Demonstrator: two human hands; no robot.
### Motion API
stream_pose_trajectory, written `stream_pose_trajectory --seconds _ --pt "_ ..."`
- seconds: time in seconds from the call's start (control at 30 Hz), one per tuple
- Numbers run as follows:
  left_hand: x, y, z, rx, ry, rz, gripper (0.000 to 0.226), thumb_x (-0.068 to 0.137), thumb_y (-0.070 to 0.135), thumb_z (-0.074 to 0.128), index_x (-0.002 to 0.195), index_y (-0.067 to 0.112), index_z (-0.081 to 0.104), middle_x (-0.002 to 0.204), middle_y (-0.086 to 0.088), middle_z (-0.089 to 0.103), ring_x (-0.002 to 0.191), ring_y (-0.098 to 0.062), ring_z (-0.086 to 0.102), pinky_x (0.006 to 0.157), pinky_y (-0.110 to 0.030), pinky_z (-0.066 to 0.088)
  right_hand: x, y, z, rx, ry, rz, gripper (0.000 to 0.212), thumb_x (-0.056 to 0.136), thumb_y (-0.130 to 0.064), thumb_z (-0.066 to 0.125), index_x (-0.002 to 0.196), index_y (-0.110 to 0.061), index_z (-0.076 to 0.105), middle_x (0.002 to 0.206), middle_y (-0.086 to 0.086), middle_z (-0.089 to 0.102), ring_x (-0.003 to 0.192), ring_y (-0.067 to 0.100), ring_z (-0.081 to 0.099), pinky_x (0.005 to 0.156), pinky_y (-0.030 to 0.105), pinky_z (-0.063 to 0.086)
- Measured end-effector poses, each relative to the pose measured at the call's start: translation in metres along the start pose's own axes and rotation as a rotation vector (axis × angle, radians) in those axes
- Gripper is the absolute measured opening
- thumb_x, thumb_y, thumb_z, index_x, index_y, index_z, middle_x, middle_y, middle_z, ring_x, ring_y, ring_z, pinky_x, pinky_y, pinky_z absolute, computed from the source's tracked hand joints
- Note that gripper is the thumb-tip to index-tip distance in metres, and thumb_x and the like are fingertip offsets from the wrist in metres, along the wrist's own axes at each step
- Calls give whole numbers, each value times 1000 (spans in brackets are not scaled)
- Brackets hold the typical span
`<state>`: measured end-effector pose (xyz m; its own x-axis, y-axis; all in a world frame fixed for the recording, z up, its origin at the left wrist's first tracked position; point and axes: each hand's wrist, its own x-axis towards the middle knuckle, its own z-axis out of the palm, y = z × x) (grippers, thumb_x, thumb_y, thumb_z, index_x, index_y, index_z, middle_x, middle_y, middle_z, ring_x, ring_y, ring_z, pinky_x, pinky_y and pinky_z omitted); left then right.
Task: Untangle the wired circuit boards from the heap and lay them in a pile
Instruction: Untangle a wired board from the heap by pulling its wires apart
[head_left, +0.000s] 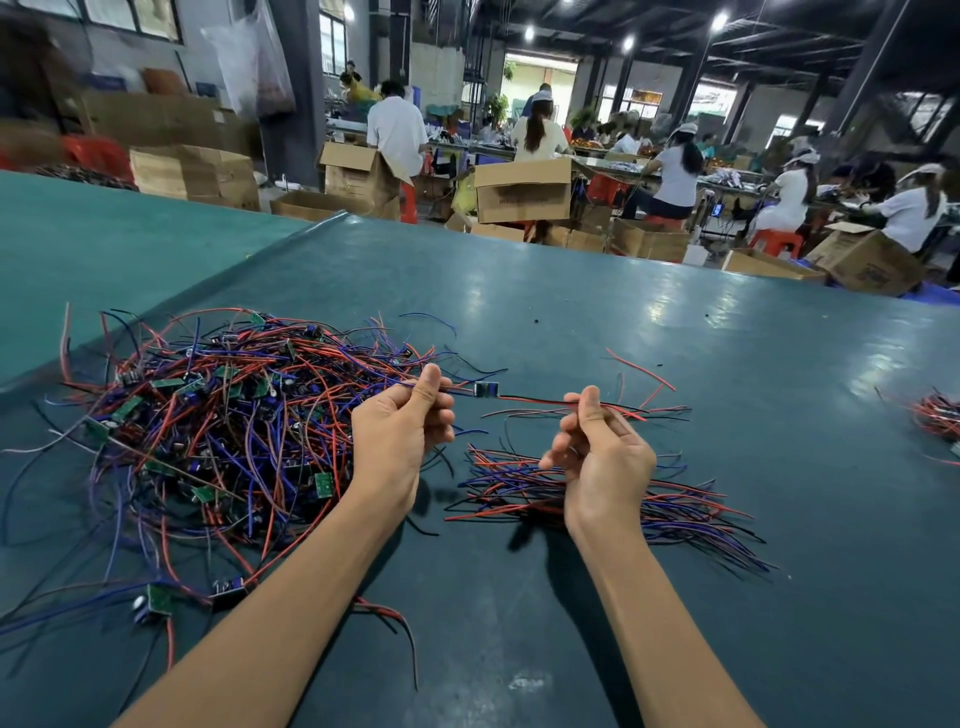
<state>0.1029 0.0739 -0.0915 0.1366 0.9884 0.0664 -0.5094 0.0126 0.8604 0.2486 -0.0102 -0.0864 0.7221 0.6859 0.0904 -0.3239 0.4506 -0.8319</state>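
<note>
- The dark green worktop fills the near view, with both bare forearms reaching over it. A loose board with red and blue wires lies at 8 o'clock from the left hand, on the near fringe of the heap.
- The pile of straightened red, blue and black wires lies flat beneath the right hand and spreads from it toward 3 o'clock.
- The heap, a thick tangle of wires and small green boards, sits at 9 o'clock from the left hand, touching the wrist. Its strands crowd the space around that hand.
- The left hand has its fingers curled and pinches wires between thumb and forefinger.
- The right hand pinches red and black wires at its thumb tip, the other fingers loosely curled.
- The circuit board hangs on the taut wires between the hands, at 1 o'clock from the left and 10 o'clock from the right, above the worktop.
- A small bundle of wires lies at 3 o'clock, at the right edge of the view.
- Beyond the worktop stand cardboard boxes, with people seated at benches behind them.
</note>
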Motion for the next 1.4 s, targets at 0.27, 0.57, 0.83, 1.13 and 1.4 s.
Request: stream_pose_trajectory --seconds 0.27,0.57,0.83,1.13,1.4 --pt "-2 0 2 -26 -7 -3 25 94 27 66 86 4 72 67 -2 67 55 -8 59 50 -21 52 -1 2 0 -47 59 -37 27 99 -25 65 80 -7 69 60 0 56 34 12 40 34 17 25" --pt "3 2 -3 -24 26 -2 25 94 27 67 86 3 72 66 0 67 53 -7 58 50 -20 52 7 2 -5 -41 105 -50 30 99 -21 65 72 -7 67 54 -2 53 31 9 29 37 16 19" --pt "4 1 -3 -1 10 -4 25 92 28 70 84 5 74 68 -3 68 54 -9 60 51 -22 53 11 -2 -8 -55 126 -58 28 98 -18 66 72 -5 66 55 0 52 31 10 29 37 17 18" --pt "10 13 -10 -77 79 10 24 94 25 68 85 4 71 64 0 66 51 -6 57 48 -19 51 13 -7 -15 -48 164 -52 32 97 -18 67 68 -7 62 56 0 53 31 10 29 36 16 19" --pt "11 14 -11 -115 97 24 23 95 25 67 84 5 69 62 2 64 49 -5 55 47 -19 51 16 -8 -19 43 169 -24 17 94 -18 70 81 -8 70 63 0 63 38 8 43 33 18 23"
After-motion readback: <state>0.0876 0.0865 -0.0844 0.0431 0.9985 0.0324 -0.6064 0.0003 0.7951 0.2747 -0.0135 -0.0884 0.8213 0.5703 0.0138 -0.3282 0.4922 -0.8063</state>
